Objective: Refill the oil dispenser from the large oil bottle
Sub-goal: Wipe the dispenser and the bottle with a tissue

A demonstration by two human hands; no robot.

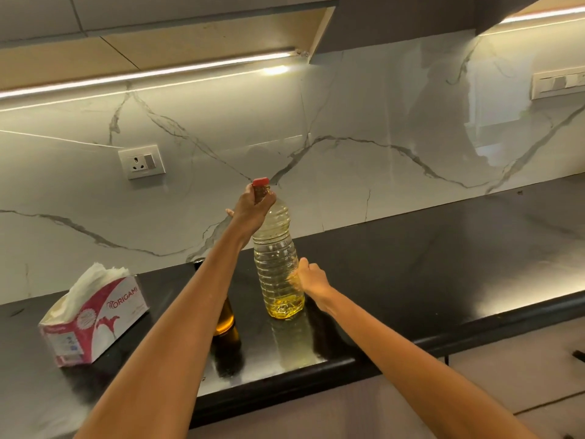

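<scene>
Home kitchen. Glossy black stone countertop (pixel 443 264) under both hands; white grey-veined marble backsplash (pixel 348 137) beyond them; lit LED strip (pixel 152 72) under overhead cabinets; white wall socket (pixel 142 162) up-left of left hand (pixel 253 205); pink-white tissue box (pixel 95 321) far left.

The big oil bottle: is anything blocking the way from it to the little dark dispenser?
Only the left forearm, which crosses in front of the dispenser beside the large oil bottle. The red cap is on, under the left hand.
</scene>
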